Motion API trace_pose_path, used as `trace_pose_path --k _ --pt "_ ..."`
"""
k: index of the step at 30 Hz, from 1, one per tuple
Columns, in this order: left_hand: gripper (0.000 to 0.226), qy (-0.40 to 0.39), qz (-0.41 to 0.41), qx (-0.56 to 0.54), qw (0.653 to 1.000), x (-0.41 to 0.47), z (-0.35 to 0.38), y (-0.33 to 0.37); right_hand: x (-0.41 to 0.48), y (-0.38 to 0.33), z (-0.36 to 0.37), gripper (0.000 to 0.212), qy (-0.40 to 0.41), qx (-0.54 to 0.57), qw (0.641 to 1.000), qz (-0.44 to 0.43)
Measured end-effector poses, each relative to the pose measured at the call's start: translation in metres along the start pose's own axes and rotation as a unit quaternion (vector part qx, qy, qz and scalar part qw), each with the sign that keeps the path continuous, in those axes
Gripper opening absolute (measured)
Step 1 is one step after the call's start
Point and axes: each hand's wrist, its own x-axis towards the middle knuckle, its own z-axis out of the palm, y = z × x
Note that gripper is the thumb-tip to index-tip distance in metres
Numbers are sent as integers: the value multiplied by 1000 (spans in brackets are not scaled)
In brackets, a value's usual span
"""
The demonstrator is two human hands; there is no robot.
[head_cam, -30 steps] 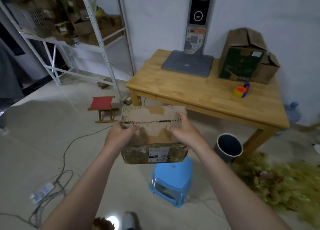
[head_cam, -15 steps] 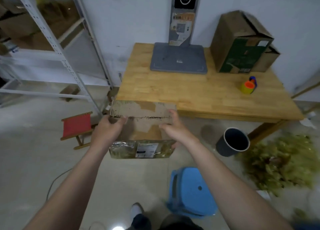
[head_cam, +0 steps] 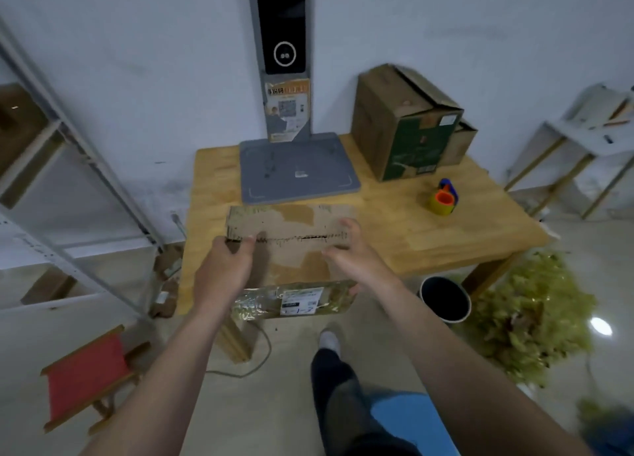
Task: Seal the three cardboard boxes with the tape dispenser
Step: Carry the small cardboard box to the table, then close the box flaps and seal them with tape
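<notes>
I hold a flat brown cardboard box [head_cam: 291, 246] with a torn top seam and a white label on its near side, above the front edge of the wooden table [head_cam: 411, 236]. My left hand [head_cam: 224, 270] grips its left end and my right hand [head_cam: 350, 253] grips its right end. A tall brown and green box [head_cam: 404, 126] with loose flaps stands at the table's back right, a smaller brown box [head_cam: 461, 145] half hidden behind it. The orange, yellow and blue tape dispenser [head_cam: 443, 198] sits on the table in front of them.
A grey stand with a tall black screen [head_cam: 298, 167] occupies the table's back middle. A dark bin [head_cam: 445, 299] and a heap of green leaves [head_cam: 528, 315] lie at the right. Nearby are a red folding stool [head_cam: 85, 376], a blue stool [head_cam: 411, 418] and metal shelving [head_cam: 68, 167].
I have stepped toward the table, carrying the flat box forward so that it now hangs over the table's front edge. Both hands keep their grip.
</notes>
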Motion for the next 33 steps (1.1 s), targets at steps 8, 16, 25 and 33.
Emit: trace_pose_path --k 8,16,25,33 --pt "59 -27 -31 37 998 148 113 83 191 18 -83 66 -28 28 999 5" --pt "68 -64 -110 7 992 263 241 202 371 27 -195 74 -71 42 996 41" --pt "92 -109 -165 -44 979 294 332 241 452 67 -263 93 -31 -61 996 51" --pt "78 -142 -189 -42 971 301 386 224 467 110 -273 90 -5 -60 995 75"
